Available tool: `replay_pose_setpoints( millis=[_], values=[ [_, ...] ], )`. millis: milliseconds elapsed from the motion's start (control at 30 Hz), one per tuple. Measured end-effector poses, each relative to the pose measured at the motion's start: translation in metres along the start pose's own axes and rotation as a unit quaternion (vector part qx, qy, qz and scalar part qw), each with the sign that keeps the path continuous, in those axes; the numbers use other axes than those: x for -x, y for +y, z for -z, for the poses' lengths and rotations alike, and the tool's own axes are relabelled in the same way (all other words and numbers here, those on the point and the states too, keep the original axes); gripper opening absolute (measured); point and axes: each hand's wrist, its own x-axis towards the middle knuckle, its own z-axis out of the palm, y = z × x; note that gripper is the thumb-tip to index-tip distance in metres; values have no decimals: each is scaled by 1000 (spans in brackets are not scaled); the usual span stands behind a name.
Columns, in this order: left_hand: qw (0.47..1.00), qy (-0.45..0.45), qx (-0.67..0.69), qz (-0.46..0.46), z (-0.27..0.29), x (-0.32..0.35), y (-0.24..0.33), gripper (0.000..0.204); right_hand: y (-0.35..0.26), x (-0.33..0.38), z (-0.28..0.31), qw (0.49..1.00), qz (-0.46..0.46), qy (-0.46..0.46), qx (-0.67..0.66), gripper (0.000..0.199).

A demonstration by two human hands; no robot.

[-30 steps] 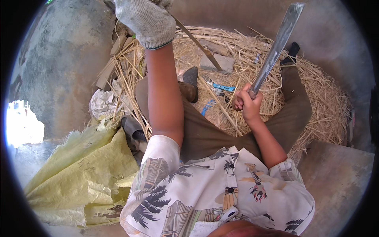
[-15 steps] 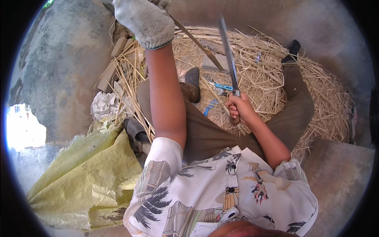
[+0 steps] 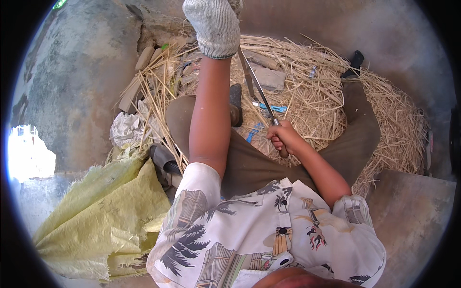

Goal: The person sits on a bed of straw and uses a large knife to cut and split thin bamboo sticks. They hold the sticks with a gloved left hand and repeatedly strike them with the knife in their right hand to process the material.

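Note:
My left hand point(image 3: 213, 29), in a grey-white knitted glove, is raised at the top edge with its fingers partly out of view. From it a thin flat strip, seemingly split bamboo point(image 3: 249, 86), hangs down. My right hand point(image 3: 285, 137) is bare and wrapped round the wooden handle of a long, narrow-bladed knife point(image 3: 263, 95). The blade slants up and left toward the glove and lies close alongside the strip. Whether the edge touches the strip, I cannot tell. The blade's tip is hidden by the glove or lost against it.
Pale shavings and strips point(image 3: 317, 96) cover the floor between and around my legs. A flat brick-like block point(image 3: 269, 78), a blue tool point(image 3: 271, 107) and another blue piece point(image 3: 253, 132) lie among them. Left are crumpled paper point(image 3: 127, 127) and a yellow woven sack point(image 3: 110, 211).
My gloved left hand has moved right, bringing the strip with it and making it steeper. The knife has tilted left, so its blade now lies along the strip.

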Motion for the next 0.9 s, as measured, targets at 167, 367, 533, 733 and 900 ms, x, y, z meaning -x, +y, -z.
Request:
replay_pose_setpoints(
  millis=[167,367,533,733,900],
  values=[
    [999,14,29,-18,-25,17,46,34,-5,8,4,976,-43,-164,-135,15],
    [989,-59,83,-103,-21,23,51,43,-6,12,2,959,-6,-221,-179,12],
    [983,-14,-34,-182,-15,14,6,47,4,-8,4,963,148,117,190,17],
    [988,-3,1,-155,-18,18,14,46,-2,-10,21,896,252,202,303,24],
    [996,18,42,-78,0,3,13,54,14,-27,29,906,232,164,314,29]
  ],
)
